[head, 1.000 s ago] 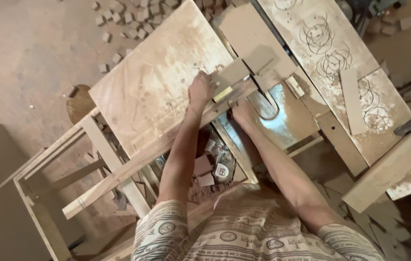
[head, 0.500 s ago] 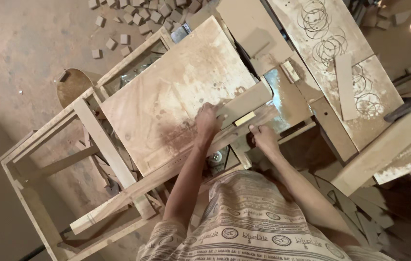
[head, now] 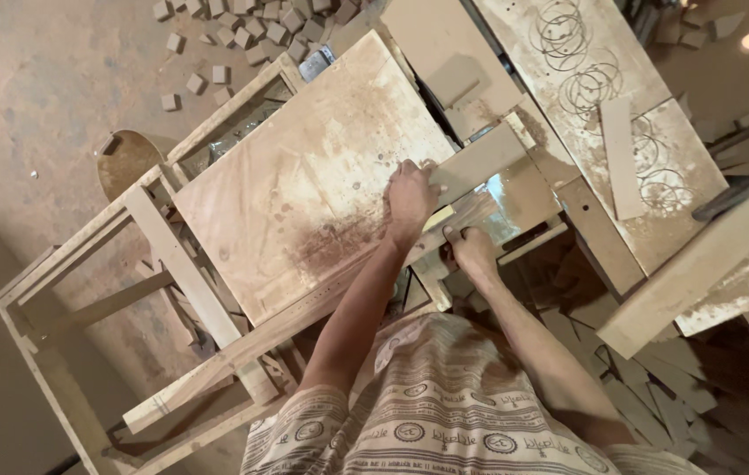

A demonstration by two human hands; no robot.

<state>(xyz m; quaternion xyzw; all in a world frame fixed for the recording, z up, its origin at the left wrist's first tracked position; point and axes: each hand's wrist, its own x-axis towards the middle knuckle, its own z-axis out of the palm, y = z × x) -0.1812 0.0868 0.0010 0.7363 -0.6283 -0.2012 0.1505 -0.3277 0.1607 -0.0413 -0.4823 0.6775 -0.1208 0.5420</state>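
Flat wooden piece (head: 478, 161) lying on saw table (head: 304, 202), right of centre.
Left hand (head: 410, 195) pressed flat on near end, fingers together; right hand (head: 471, 251) just nearer, grip unclear. Marked board (head: 621, 105) farther right; small wood blocks (head: 242, 35) scattered on floor, far left.

left hand (head: 410, 195) pressed flat on end of wood strip (head: 478, 162) | right hand (head: 471, 248) gripping table edge just below, fingers curled | strip lying across stained tabletop (head: 304, 189) | wooden frame (head: 141, 255) beneath | small blocks (head: 242, 31) scattered on floor | board with drawn circles (head: 603, 97) to the right
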